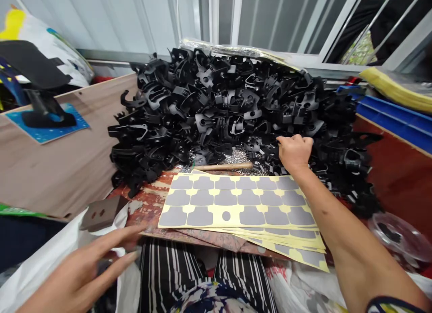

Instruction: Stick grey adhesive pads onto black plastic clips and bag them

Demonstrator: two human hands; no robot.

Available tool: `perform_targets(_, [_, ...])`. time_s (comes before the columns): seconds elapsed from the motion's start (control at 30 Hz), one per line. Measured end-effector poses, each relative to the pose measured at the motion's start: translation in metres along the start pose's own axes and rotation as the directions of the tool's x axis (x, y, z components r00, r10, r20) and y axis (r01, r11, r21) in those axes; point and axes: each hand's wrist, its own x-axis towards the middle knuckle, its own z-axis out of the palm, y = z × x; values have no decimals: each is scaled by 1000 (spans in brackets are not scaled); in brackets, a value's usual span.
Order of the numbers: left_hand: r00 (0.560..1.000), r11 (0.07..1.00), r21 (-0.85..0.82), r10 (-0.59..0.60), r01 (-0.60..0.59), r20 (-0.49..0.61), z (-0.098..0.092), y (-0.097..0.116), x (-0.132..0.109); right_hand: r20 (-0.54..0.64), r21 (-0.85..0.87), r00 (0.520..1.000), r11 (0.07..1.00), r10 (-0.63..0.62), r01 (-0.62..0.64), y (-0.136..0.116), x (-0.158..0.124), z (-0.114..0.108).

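A big heap of black plastic parts (209, 101), clip-like and curved, covers the back of the worktable. At its front right, my right hand (295, 152) is closed with the knuckles up among the parts; whatever lies under its fingers is hidden. My left hand (91, 263) hangs slightly blurred at the lower left, fingers stretched and apart, holding nothing. It is over a white sack (50, 270). Between the hands lies a stack of yellow sheets (236, 216) with rows of grey stickers; one sticker is gone from the front row of the top sheet.
A wooden stick (224, 167) lies between sheets and heap. On the left, a black stand-like part (47, 88) rests on a blue card (76, 117) upon a wooden board. A brown block (101, 214) sits nearby. Right: a clear plastic bowl (401, 236) and blue crate (394, 117).
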Motion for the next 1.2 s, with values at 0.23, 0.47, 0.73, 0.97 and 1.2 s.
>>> perform_targets(0.23, [746,739,-535,66,410,663,114,39,45,-185,614,921,691,-343,380,-129,-128,-56])
perform_targets(0.47, [713,614,-560,-6,556,701,136,36,66,82,768,989,640,-122,16,-133,-169,-41])
perform_targets(0.73, [763,531,-614,-102,584,638,155,28,56,-100,575,915,728,-391,374,-146,-191,-31])
perform_targets(0.97, [709,483,-573,-158,662,687,150,21,20,-278,336,778,702,-564,628,-142,-203,-49])
perform_targets(1.2, [712,424,-612,-124,668,691,149,27,-4,-359,282,755,707,-549,649,-142,-201,-62])
